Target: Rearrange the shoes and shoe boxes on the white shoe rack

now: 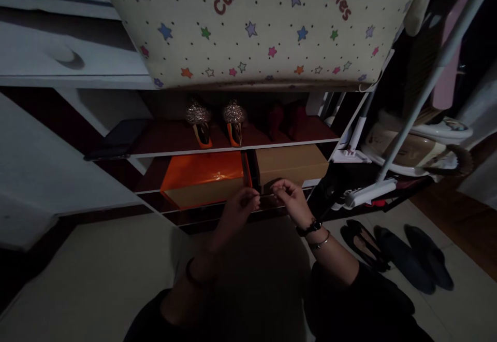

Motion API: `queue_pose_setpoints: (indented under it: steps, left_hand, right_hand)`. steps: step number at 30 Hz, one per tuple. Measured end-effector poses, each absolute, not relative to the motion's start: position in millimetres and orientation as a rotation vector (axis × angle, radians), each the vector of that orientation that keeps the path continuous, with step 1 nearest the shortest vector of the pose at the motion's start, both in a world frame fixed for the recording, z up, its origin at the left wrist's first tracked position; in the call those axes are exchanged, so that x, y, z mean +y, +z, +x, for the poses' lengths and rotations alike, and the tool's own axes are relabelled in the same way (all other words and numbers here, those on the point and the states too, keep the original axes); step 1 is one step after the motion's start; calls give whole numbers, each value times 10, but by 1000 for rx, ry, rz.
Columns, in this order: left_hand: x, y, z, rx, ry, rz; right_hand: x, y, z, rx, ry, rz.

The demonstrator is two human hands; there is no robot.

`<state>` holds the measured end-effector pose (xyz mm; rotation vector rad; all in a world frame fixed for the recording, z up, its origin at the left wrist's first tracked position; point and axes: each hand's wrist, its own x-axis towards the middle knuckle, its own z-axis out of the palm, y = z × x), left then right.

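Note:
In front of the lower shelf, my left hand (243, 207) is closed in a pinch. My right hand (291, 199) is pinched too, a short way to its right. A thin dark line seems to run between the fingertips, too dim and small to name. Behind my left hand lies an orange shoebox (205, 168) with a tan front side. A brown cardboard box (293, 160) sits just behind my right hand. On the shelf (163, 137) above stand a pair of glittery high heels (199, 114) and a pair of dark red heels (277, 116).
A cream cover (252, 31) with stars hangs over the top. White drawers (70, 46) are at left. A squeegee-like pole tool (411, 109) leans at right, near a beige basin (399, 145). Black shoes (365, 246) and dark slip-ons (406, 259) lie on the tiled floor.

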<state>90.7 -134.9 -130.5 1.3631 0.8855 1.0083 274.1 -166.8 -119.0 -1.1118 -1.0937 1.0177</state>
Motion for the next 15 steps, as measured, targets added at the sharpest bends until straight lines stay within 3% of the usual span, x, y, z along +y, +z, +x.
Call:
queue_pose_setpoints:
  steps: [5,12,15]
  left_hand:
    - [-1360,-1162,861,879,1099,1450]
    - [-888,-781,479,1021,1861,1572]
    - [-520,-691,325,1193,1929,1731]
  right_hand:
    - [-1671,-1151,2719,-1024,1021,-1094]
    - [-1688,-881,2772,-1080,828,-1041]
    - [-1481,-697,2668,-1136,682,-951]
